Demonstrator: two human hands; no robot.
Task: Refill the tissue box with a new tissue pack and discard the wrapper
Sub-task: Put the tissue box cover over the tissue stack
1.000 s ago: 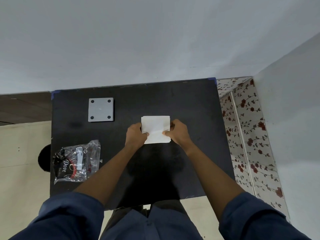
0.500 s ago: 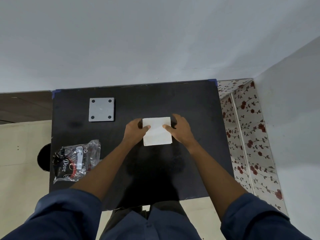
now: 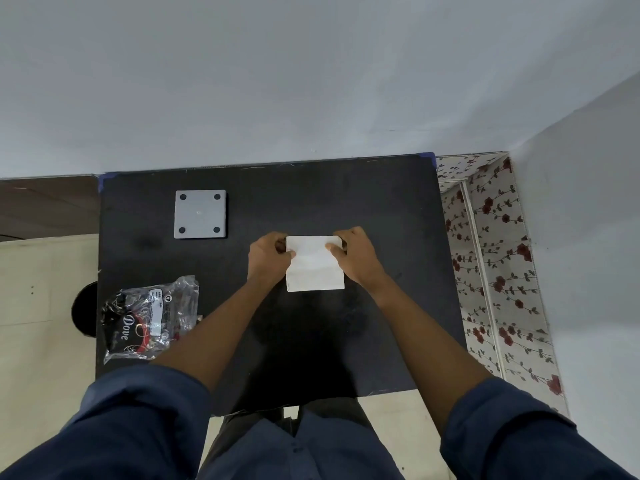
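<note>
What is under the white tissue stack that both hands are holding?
The white tissue stack hides whatever lies directly beneath it. Around it only the black table shows. The left hand and right hand grip its far corners; no box is visible.

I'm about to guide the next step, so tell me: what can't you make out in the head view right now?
- Tissue box: whether the white block between the left hand and right hand is box or bare stack; its sides are hidden by the hands.
- Fingertips: hidden behind the block's far edge.
- Wrapper: small print too small; emptiness unclear.
- Bin: the dark round shape is cut off by the table.
</note>
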